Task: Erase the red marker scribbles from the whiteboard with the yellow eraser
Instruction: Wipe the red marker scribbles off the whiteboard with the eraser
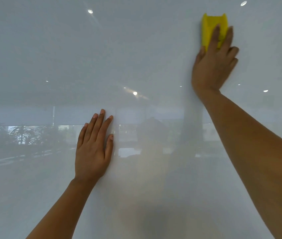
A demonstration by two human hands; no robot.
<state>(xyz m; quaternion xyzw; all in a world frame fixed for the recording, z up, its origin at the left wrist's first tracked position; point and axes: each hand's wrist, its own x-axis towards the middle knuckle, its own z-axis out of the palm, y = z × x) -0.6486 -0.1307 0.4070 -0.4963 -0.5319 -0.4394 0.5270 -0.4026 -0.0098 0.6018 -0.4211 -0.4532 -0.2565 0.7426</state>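
A glossy whiteboard [145, 49] fills the whole head view. My right hand [213, 66] reaches up at the upper right and presses the yellow eraser [210, 25] flat against the board, fingers laid over its lower half. My left hand [94, 149] rests flat on the board lower down, left of centre, fingers together and holding nothing. No red marker scribbles show anywhere on the visible board surface.
The board mirrors ceiling lights [90, 11], window blinds and palm-like plants [23, 135] at the left. No board edge, tray or other object appears in view.
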